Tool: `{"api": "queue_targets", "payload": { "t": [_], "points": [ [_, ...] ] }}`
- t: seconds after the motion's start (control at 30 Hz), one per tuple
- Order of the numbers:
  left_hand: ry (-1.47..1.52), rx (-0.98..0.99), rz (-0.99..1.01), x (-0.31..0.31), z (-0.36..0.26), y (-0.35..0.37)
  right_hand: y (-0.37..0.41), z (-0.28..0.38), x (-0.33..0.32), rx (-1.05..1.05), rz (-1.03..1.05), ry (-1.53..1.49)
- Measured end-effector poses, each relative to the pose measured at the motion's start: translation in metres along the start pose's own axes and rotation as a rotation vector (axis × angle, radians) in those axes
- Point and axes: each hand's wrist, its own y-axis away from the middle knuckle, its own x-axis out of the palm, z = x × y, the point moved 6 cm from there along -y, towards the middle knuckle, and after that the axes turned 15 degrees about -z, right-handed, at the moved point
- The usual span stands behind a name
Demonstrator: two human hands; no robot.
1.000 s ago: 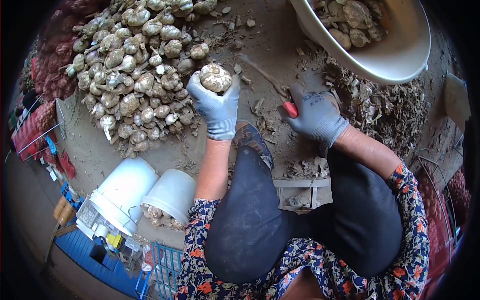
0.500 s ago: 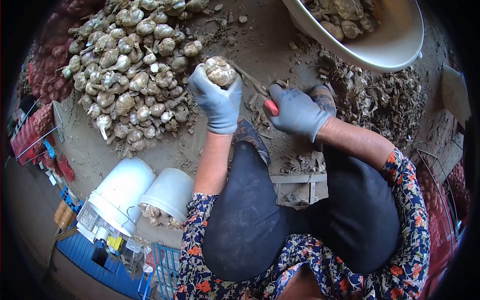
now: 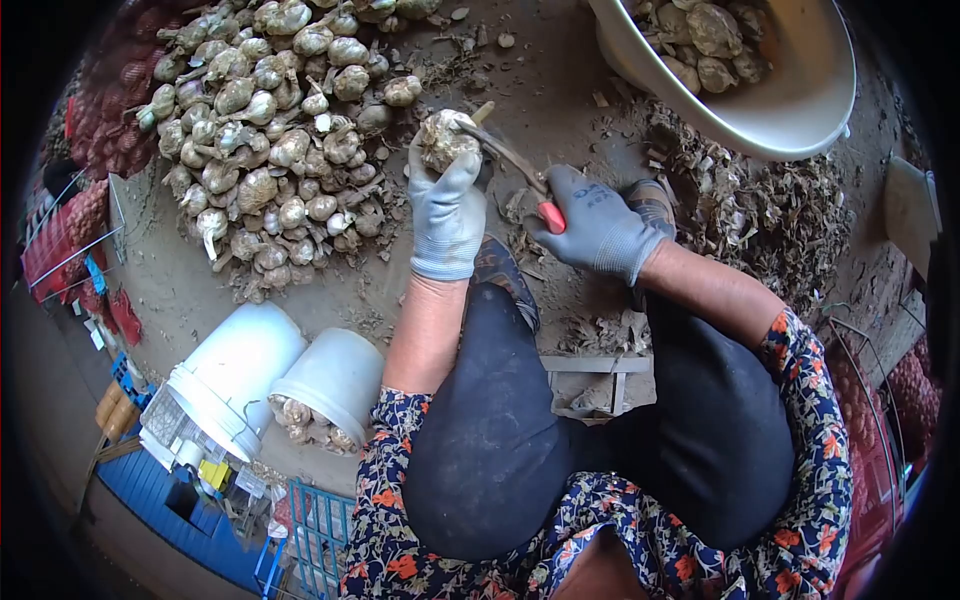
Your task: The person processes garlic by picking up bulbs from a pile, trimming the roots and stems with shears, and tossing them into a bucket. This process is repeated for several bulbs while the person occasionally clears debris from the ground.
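Observation:
My left hand (image 3: pixel 446 205), in a grey-coated glove, is closed around a soil-covered garlic bulb (image 3: pixel 447 140) with its top facing up. My right hand (image 3: pixel 597 222), gloved likewise, grips red-handled shears (image 3: pixel 518 160). Their dark metal tip touches the right side of the bulb, beside a short pale stem (image 3: pixel 483 112). Fingers of the right hand hide most of the handles. To the left of the held bulb lies a large heap of garlic bulbs (image 3: pixel 265 150) on the ground.
A large pale basin (image 3: pixel 820 100) holding bulbs stands at upper right, above a pile of dry trimmings (image 3: pixel 770 210). Two white buckets lie tipped at lower left, a larger bucket (image 3: pixel 245 365) and a smaller bucket (image 3: pixel 345 375) with bulbs at its mouth. Red mesh sacks (image 3: pixel 105 125) line the left.
The left hand has turned the bulb and moved slightly right. The shears' tip has come onto the bulb's right side, and a pale stem now shows there.

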Motion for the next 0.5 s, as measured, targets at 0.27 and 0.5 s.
{"api": "queue_targets", "payload": {
  "t": [0.27,0.5],
  "points": [
    [-0.035,0.170,0.193,0.079,-0.035,0.007,0.008,-0.017,-0.003,0.221,0.054,-0.306],
    [-1.338,0.648,-0.181,0.043,-0.069,-0.125,0.009,-0.027,-0.010,0.344,0.085,-0.336]
  ]
}}
